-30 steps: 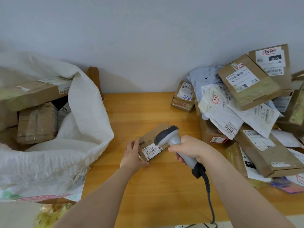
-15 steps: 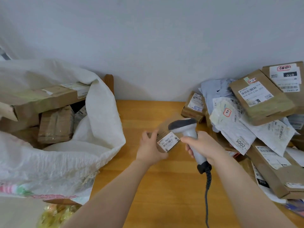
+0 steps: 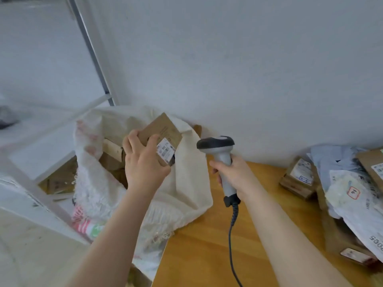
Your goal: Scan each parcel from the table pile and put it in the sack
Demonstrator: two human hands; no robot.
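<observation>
At the left, the white woven sack (image 3: 190, 183) stands with its mouth wide open, and its soft rim lies folded over the left edge of the wooden table (image 3: 203, 251). Brown boxes (image 3: 112, 160) fill its inside. The left hand (image 3: 143, 168) grips a small flat cardboard parcel (image 3: 163, 129) with curled fingers and thumb, tilted, above the sack's mouth. Beside it, the right hand (image 3: 236, 179) is closed round the handle of the grey scanner (image 3: 217, 143), held upright, with its cable (image 3: 232, 235) hanging down. A bare strip of wood separates the sack from the pile (image 3: 348, 195) of boxes and crumpled plastic bags at the right edge.
</observation>
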